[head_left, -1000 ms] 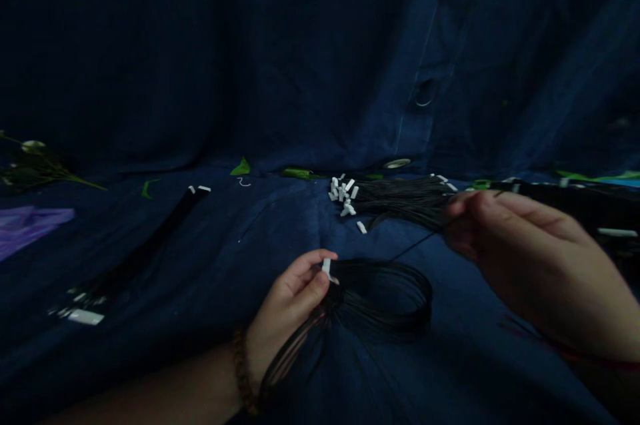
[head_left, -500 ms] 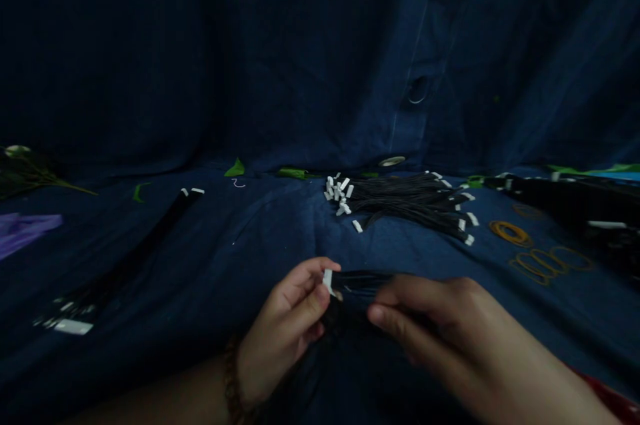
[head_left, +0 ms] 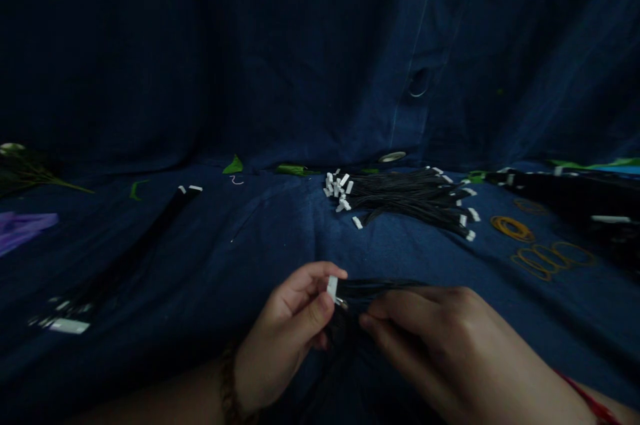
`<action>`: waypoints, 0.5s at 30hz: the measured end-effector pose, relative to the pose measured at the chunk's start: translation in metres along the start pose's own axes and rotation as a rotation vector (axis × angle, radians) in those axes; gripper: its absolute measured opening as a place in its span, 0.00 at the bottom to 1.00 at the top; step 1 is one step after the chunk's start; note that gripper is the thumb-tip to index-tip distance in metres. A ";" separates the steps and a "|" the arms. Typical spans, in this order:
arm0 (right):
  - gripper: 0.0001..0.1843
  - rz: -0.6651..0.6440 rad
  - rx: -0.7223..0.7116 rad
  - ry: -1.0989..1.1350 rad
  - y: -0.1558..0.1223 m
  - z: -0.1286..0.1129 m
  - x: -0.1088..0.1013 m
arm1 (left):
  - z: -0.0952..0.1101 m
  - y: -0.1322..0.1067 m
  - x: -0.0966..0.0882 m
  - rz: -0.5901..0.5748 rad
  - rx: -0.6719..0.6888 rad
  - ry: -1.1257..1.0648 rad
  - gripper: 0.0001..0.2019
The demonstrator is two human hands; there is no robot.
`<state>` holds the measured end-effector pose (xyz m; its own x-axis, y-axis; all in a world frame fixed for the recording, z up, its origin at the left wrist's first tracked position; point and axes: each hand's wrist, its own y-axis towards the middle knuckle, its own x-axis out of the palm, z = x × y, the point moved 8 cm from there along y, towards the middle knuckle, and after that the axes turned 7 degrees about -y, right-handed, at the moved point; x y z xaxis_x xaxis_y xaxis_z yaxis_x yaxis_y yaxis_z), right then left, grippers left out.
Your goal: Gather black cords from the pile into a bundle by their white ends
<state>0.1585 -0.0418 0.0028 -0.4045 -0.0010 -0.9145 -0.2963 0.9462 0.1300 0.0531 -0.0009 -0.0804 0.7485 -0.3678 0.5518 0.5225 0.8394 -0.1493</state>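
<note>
My left hand [head_left: 287,338] pinches a white connector [head_left: 332,288] between thumb and fingers, held upright. Black wires [head_left: 375,285] run from the connector to the right, passing behind my right hand [head_left: 440,338]. The thumb and forefinger of that hand are pressed together just right of the connector, around a thin black wire. Close under the connector, a small metal wire tip [head_left: 342,304] shows. More dark wires hang below my left hand, hard to make out in the shade.
Behind lies a bundle of black wires with white connectors [head_left: 405,195]. Another bundle [head_left: 135,248] is at left, a dark pile [head_left: 565,205] at right. Rubber bands [head_left: 513,228], a purple strip [head_left: 25,228] and green scraps [head_left: 233,164] lie on the blue cloth [head_left: 280,232].
My right hand has shifted slightly left and down, its fingertips closer to the connector. The metal wire tip below the connector shows more clearly. My left hand keeps its hold.
</note>
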 end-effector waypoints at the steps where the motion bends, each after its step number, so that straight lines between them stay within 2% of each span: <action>1: 0.14 0.004 0.003 -0.001 0.000 0.000 0.000 | 0.001 0.000 0.000 0.000 0.017 0.023 0.11; 4: 0.14 0.027 -0.020 -0.008 -0.002 -0.001 -0.001 | 0.005 0.001 0.000 0.012 0.059 0.077 0.11; 9: 0.10 0.186 -0.154 -0.096 -0.010 -0.011 -0.006 | 0.007 0.001 0.002 0.016 0.072 0.118 0.10; 15: 0.12 0.273 -0.282 -0.223 -0.013 -0.021 -0.009 | 0.008 0.001 0.005 0.001 0.059 0.155 0.11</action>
<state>0.1479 -0.0613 0.0176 -0.3134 0.3355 -0.8884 -0.4413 0.7769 0.4491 0.0543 0.0017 -0.0715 0.8056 -0.4205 0.4174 0.5004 0.8601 -0.0992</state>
